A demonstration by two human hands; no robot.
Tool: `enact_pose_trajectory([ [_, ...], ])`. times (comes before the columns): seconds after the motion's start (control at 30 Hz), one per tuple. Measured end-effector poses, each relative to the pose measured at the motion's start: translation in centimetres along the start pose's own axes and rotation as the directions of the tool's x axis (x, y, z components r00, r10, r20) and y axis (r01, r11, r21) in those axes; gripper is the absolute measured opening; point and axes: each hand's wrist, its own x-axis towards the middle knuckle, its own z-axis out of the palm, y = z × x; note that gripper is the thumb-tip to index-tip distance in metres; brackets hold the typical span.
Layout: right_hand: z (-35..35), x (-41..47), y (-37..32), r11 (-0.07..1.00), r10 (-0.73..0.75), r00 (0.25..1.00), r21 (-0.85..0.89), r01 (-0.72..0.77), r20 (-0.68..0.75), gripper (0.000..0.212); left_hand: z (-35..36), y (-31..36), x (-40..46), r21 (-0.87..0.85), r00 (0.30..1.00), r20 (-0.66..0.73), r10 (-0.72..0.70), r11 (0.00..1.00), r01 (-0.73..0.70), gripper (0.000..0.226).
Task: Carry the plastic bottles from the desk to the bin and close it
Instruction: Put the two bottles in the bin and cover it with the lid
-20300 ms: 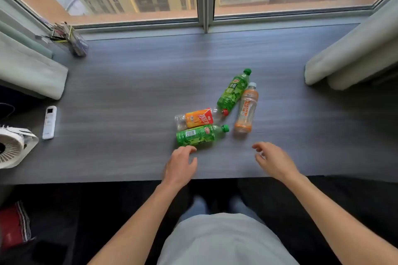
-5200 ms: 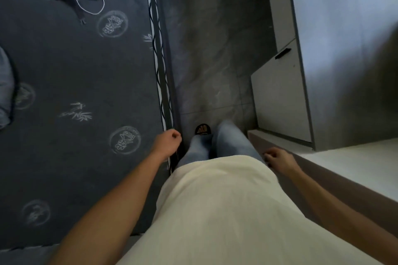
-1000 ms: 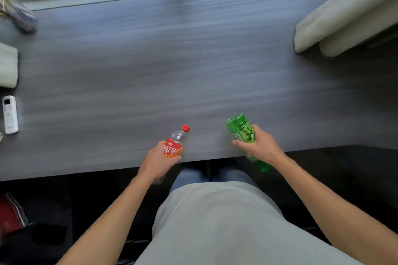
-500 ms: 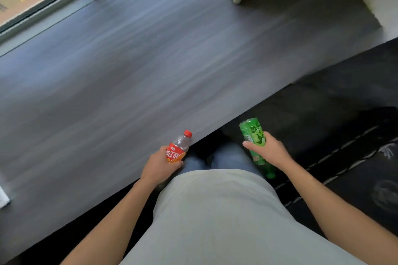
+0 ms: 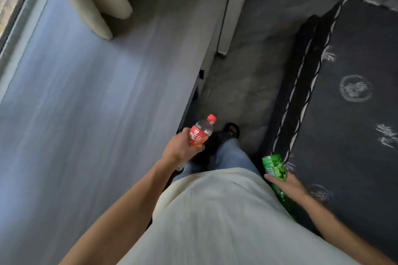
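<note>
My left hand (image 5: 179, 150) grips a clear bottle with a red cap and a red-orange label (image 5: 200, 132), held just past the desk's right edge, cap pointing up and away. My right hand (image 5: 287, 185) holds a green bottle (image 5: 275, 168) low at my right side, its base pointing forward and its cap end hidden behind my wrist and shirt. The grey wood-grain desk (image 5: 90, 97) fills the left of the view with no bottles showing on it. No bin is in sight.
Pale curtains (image 5: 97, 0) hang onto the desk's far end. A strip of grey tiled floor (image 5: 243, 84) runs ahead between the desk and a dark patterned rug (image 5: 349, 97) on the right. My foot in a sandal (image 5: 232, 130) stands on the tiles.
I have turned right, away from the desk, with a bottle in each hand. The desk has swung to the left of the view and the rug and floor have come into sight.
</note>
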Motion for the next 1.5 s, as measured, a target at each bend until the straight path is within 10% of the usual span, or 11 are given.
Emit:
enact_pose_trajectory([
  [0.83,-24.8,19.0,-19.1,0.989,-0.125,0.979,0.063,0.137,-0.162,0.055,-6.1,16.2,18.7,0.238,0.976,0.099,-0.192,0.957,0.164,0.073],
  [1.17,-28.3,20.9,-19.8,0.947,0.191,0.975,0.281,-0.154,-0.109,0.053,-9.8,34.9,32.8,0.174,0.978,0.208,-0.015,0.984,-0.022,0.038],
  [1.5,-36.8,25.4,-19.1,0.845,0.31,0.951,0.46,-0.272,-0.009,0.031,-11.3,51.7,43.5,0.179,0.976,0.201,0.085,0.976,-0.122,0.069],
])
